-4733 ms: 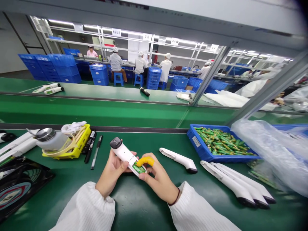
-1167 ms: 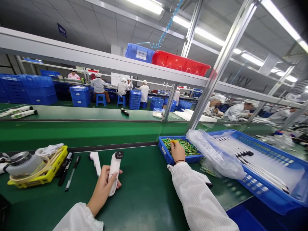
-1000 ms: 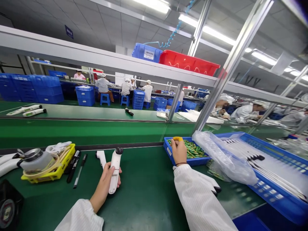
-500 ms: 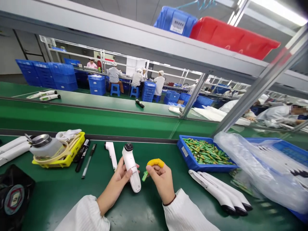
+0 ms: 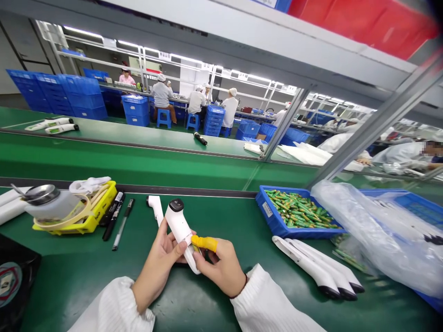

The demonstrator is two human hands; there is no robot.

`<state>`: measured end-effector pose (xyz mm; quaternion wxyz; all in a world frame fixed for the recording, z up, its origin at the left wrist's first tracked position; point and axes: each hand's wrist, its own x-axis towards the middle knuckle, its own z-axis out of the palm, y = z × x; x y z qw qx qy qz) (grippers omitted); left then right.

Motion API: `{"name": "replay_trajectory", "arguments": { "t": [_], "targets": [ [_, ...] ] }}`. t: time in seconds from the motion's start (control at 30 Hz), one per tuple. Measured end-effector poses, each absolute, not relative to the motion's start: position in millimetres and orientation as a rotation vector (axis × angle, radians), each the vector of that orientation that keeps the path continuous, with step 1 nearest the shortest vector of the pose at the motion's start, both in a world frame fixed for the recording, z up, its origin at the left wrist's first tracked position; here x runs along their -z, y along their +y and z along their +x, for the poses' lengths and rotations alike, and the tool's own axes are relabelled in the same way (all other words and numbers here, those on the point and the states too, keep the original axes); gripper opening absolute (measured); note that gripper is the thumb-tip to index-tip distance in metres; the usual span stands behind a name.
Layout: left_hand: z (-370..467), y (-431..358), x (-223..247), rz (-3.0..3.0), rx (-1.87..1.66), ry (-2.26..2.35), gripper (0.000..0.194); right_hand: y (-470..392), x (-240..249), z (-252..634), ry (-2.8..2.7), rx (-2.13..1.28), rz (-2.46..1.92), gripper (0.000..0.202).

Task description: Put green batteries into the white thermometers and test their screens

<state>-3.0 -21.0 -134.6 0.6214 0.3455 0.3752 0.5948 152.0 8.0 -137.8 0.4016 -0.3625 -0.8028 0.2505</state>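
My left hand (image 5: 161, 258) is wrapped around a white handheld device (image 5: 180, 226) with a black top, which leans with its top up and to the left. My right hand (image 5: 221, 265), a yellow finger cot on its index finger, pinches at the device's lower half. A slim green battery is in that pinch, now almost wholly hidden by the fingers and the device. Behind my left hand lies another white device (image 5: 155, 208). More white devices (image 5: 316, 267) with black ends lie side by side to the right.
A blue tray (image 5: 277, 226) of green batteries stands at the back right, beside a clear plastic bag (image 5: 374, 235). At the left are a yellow basket (image 5: 83, 226) with a bottle, markers (image 5: 113, 219), a pen (image 5: 122, 226) and a black object (image 5: 14, 276). A metal post (image 5: 367, 133) slants upward at right.
My right hand has moved left with the green battery, from beside the device to its lower half. The device stays in my left hand. The view has shifted slightly.
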Motion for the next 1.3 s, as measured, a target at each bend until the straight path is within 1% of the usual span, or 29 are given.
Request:
{"name": "replay_trajectory", "arguments": {
  "t": [0.13,0.23,0.4,0.5,0.57,0.6,0.67,0.73,0.77,0.8,0.83,0.9,0.97,1.07,1.13,1.2,1.3],
  "targets": [
    [-2.4,-21.9,132.6,0.781,-1.354,0.864,0.079,8.9,140.8,155.2,-1.988,-0.861,-0.965,0.018],
    [-3.1,-22.1,134.1,0.777,-1.347,0.881,0.071,8.2,141.0,155.5,-1.975,-0.928,-0.968,0.022],
    [-4.6,-20.3,137.1,0.801,-1.358,0.889,0.063,4.4,133.5,153.5,-2.105,-0.667,-0.95,0.021],
    [-3.8,-21.5,136.8,0.823,-1.334,0.869,0.063,4.2,131.5,155.9,-2.103,-0.666,-0.943,0.021],
    [-3.6,-23.6,135.4,0.831,-1.338,0.868,0.065,5.1,132.0,158.4,-2.124,-0.652,-0.894,0.013],
    [-3.9,-24.7,134.8,0.83,-1.351,0.874,0.065,5.6,132.5,159.4,-2.162,-0.597,-0.846,0.016],
    [-5.3,-26.1,134.0,0.826,-1.389,0.901,0.067,5.8,133.6,160.0,-2.267,-0.397,-0.75,0.029],
    [-6.9,-26.1,134.2,0.823,-1.429,0.931,0.071,4.5,134.4,158.5,-2.337,-0.205,-0.72,0.034],
    [-7.5,-25.7,134.5,0.824,-1.44,0.938,0.073,3.5,134.7,157.3,-2.341,-0.179,-0.739,0.034],
    [-7.8,-25.1,134.8,0.827,-1.442,0.937,0.074,2.4,135.0,155.9,-2.322,-0.231,-0.783,0.032],
    [-7.7,-24.5,134.9,0.832,-1.441,0.927,0.074,1.2,135.3,154.6,-2.271,-0.352,-0.837,0.028],
    [-6.5,-23.7,135.1,0.843,-1.429,0.893,0.074,-0.7,135.9,152.3,-2.092,-0.683,-0.936,0.022],
    [-4.7,-23.8,135.4,0.859,-1.429,0.858,0.079,-2.2,136.6,150.4,-1.918,-0.92,-0.996,0.027],
    [-2.7,-25.1,136.9,0.868,-1.425,0.834,0.087,-3.1,137.4,148.1,-1.855,-0.958,-1.05,0.013],
    [-2.6,-26.0,137.7,0.862,-1.41,0.831,0.09,-1.7,136.7,148.0,-1.878,-0.97,-1.051,0.014],
    [-3.2,-26.4,137.5,0.856,-1.396,0.827,0.088,2.1,134.4,150.3,-1.83,-1.051,-0.997,0.014],
    [-4.9,-25.9,135.6,0.844,-1.38,0.841,0.082,9.9,128.8,156.9,-1.529,-1.217,-0.876,0.024]
  ]
}}
